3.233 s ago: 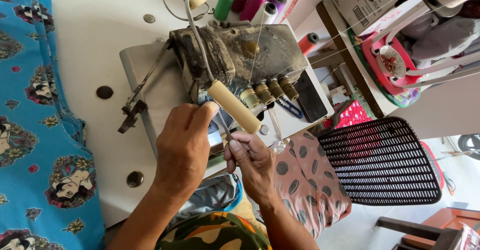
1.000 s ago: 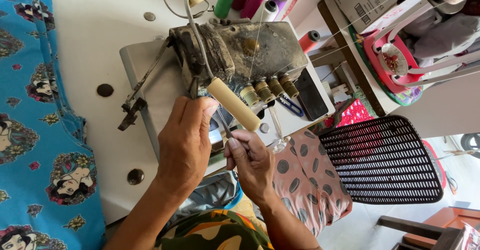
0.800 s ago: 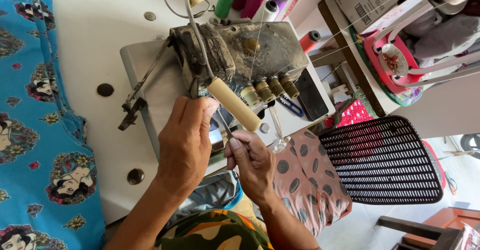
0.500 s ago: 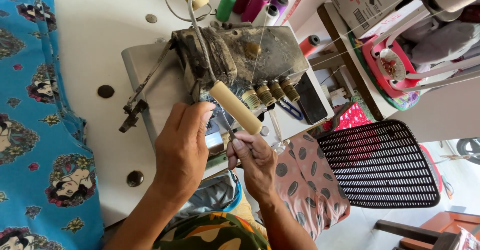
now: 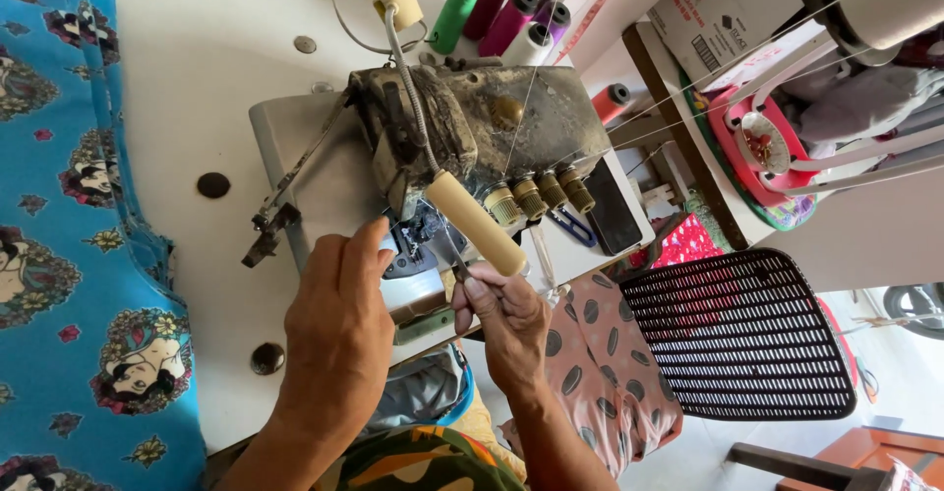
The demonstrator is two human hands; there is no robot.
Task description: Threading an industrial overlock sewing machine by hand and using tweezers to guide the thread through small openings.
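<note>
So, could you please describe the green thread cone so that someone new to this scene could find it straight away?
Start at the grimy old sewing machine in the middle of the white table. Just behind it, at the far edge, stands a row of thread cones. The green thread cone is the leftmost, beside the maroon cone, and the only green one, with a yellow top.
</note>
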